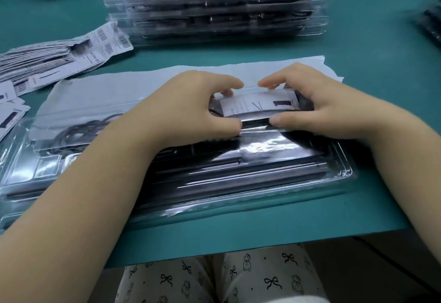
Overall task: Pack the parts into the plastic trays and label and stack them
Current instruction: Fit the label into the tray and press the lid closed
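Already a tall stack (212, 4) stands behind the open tray (262, 183); both hands, left hand (191, 109) and right hand (317, 106), pinch a labelled part (259, 106) over it; labelling and stacking remain.

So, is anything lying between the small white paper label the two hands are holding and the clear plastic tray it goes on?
Nothing visible. Left hand and right hand both pinch the small white paper label directly over the clear plastic tray of black parts, with only the tray's glossy top beneath it. The tall stack of finished trays sits well behind.

tray (343, 173) left end cut off, label (259, 105) txt blurred
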`<state>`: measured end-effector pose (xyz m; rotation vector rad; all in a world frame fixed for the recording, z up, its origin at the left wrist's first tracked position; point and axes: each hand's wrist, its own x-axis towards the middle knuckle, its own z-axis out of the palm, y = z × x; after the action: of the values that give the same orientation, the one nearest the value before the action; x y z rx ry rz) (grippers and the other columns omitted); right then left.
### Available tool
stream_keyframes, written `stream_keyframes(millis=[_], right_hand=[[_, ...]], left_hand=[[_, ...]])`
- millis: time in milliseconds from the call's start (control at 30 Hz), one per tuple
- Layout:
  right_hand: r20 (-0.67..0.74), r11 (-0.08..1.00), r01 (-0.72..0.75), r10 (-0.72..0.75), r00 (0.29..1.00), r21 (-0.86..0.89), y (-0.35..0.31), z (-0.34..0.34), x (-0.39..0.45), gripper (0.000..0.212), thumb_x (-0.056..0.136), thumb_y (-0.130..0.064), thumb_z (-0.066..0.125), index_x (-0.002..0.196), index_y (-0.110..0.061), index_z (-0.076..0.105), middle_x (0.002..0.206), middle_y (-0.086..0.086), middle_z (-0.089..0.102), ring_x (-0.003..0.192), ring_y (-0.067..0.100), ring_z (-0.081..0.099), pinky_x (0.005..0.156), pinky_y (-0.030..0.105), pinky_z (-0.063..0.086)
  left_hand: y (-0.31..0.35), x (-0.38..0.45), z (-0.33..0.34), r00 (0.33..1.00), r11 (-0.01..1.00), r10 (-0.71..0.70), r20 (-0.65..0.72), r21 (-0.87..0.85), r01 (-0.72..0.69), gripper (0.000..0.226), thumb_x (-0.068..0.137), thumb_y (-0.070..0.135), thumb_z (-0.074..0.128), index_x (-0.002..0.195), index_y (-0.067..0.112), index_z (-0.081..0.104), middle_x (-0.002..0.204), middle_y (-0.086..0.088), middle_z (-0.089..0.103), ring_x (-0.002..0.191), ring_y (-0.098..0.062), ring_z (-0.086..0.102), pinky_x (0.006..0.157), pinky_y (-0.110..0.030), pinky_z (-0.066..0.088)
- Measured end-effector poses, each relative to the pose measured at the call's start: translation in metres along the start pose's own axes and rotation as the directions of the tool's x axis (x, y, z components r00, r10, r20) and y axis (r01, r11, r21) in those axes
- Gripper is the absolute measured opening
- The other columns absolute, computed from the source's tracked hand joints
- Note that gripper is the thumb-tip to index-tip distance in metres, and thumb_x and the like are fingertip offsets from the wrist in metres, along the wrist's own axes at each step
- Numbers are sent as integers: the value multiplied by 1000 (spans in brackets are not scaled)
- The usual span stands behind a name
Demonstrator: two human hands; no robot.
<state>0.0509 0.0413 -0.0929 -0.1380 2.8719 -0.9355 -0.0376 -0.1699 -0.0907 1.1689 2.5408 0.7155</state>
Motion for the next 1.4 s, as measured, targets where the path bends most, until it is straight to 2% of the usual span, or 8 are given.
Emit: stream_keyframes(millis=[167,500,667,767,967,1100,1233,1400], right_hand=[[-68,1000,25,-24,997,8,0,3,2,46,68,-62,59,110,-54,42,113,-27,45,110,-7,39,90,0,26],[-165,989,-6,-19,986,-150,-1,8,6,63,65,-66,61,121,-38,56,112,-17,52,114,12,44,98,26,33],[-185,987,-5,-25,982,-161,-1,9,4,72,66,-75,53,124,-33,59,118,-15,53,117,17,42,102,30,31],[-247,994,-5,-23,969,-112,2,13,6,48,86,-58,49,124,-31,59,112,-12,57,109,14,42,92,23,27],[-337,973,-201,154,929,-109,9,15,6,44,89,-51,49,127,-27,54,100,-12,48,92,6,47,81,25,33],[-402,946,-269,321,858,181,9,8,8,51,73,-64,60,117,-41,51,94,-14,58,67,-1,54,59,19,37],[-237,859,-244,379,895,450,6,-4,6,48,61,-65,71,88,-26,67,77,6,70,62,26,62,53,36,51],[31,694,-252,315,949,674,14,-24,-4,28,52,-37,74,63,-13,69,60,3,68,48,9,62,39,15,46]], left_hand=[[1,-1,-2,995,991,99,10,85,-99,72,69,63,67,134,37,50,120,12,60,98,-7,47,86,-23,36],[14,2,2,989,964,143,20,222,-144,42,82,43,62,124,41,59,139,17,49,124,-12,50,99,-29,38],[12,2,1,996,990,84,-30,114,-80,50,73,49,63,122,43,59,122,19,62,106,-5,56,88,-22,40],[7,3,4,997,999,39,-71,6,-39,56,74,54,61,127,38,57,103,26,58,86,5,50,75,0,33],[4,12,11,988,966,-106,-111,224,129,53,81,68,38,106,27,62,86,7,56,81,-17,50,68,-32,36],[8,13,9,975,959,-138,-173,222,175,52,71,78,38,72,27,46,72,10,50,65,-6,45,52,-30,28],[8,10,6,962,960,-63,-267,248,132,56,68,78,33,80,26,48,74,14,45,73,-17,45,59,-33,28],[10,8,6,958,957,-83,-274,245,153,63,66,83,31,88,26,46,83,8,54,78,-18,45,63,-32,30]])
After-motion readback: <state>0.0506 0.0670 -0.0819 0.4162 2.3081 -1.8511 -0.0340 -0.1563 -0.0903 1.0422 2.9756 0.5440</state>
